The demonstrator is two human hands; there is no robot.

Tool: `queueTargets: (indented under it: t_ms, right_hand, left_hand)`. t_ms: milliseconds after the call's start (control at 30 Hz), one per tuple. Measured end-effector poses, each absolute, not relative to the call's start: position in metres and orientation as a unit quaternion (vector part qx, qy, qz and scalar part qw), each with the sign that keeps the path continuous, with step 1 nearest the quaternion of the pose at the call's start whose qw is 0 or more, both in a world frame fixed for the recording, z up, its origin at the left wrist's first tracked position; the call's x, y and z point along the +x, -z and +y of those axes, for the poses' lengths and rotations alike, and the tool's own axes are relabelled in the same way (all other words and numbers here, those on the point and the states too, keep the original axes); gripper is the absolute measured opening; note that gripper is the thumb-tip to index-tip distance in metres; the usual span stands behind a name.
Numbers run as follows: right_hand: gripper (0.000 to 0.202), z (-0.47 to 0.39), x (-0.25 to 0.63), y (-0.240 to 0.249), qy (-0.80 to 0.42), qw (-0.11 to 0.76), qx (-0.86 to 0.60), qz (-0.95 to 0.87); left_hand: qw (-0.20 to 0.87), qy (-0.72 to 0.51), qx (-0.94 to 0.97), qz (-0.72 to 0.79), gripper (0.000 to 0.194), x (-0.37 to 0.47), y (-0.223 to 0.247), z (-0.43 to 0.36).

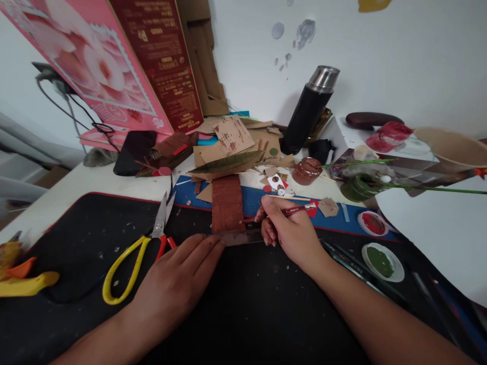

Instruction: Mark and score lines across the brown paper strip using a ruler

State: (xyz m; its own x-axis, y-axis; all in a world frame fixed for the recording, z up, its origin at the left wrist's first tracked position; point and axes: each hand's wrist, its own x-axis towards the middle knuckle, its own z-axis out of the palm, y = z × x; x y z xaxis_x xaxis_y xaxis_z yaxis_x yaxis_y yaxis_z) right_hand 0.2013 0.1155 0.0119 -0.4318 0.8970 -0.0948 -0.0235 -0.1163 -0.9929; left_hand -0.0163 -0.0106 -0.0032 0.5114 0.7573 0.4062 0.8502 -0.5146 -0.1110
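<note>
L hand [178, 279], fingers on clear, straight ruler [243, 238] along near edge of brown-painted rectangular strip [227, 203]; R hand [292, 233] w/ slim dark-red tool [294, 209], tip nr strip's R edge. Yellow-and-red-handled steel scissors [159, 225], blk mat [236, 314], L side. Blk cylindrical steel-capped flask [306, 116], wht table's [102, 177] far edge.

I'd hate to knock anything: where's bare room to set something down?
The black mat has two patches, bar small specks: between the person's forearms, and between the scissors and the mat's red edge. Farther back, cardboard scraps and jars crowd the table.
</note>
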Motion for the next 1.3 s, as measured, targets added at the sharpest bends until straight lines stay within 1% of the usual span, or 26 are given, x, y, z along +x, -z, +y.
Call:
queueTargets:
  t_ms: [267, 800, 967, 1100, 1300]
  right_hand:
    - [0.050, 0.117, 0.202, -0.013, -0.626, 0.387, -0.396, -0.550]
    - [0.045, 0.119, 0.204, -0.012, -0.609, 0.401, -0.401, -0.555]
    - [0.046, 0.122, 0.204, -0.013, -0.597, 0.397, -0.410, -0.563]
    - [0.047, 0.126, 0.206, -0.010, -0.594, 0.407, -0.418, -0.553]
    - [0.043, 0.124, 0.207, -0.009, -0.572, 0.406, -0.419, -0.577]
  left_hand:
    - [0.138, 0.175, -0.853, -0.471, 0.033, -0.015, -0.001, -0.013]
    - [0.084, 0.164, -0.844, -0.503, 0.040, -0.014, 0.007, -0.007]
    - [0.096, 0.150, -0.859, -0.480, 0.039, -0.013, 0.004, -0.003]
    - [0.095, 0.128, -0.877, -0.454, 0.043, -0.008, 0.005, 0.001]
    - [0.109, 0.110, -0.887, -0.436, 0.047, -0.003, 0.011, 0.007]
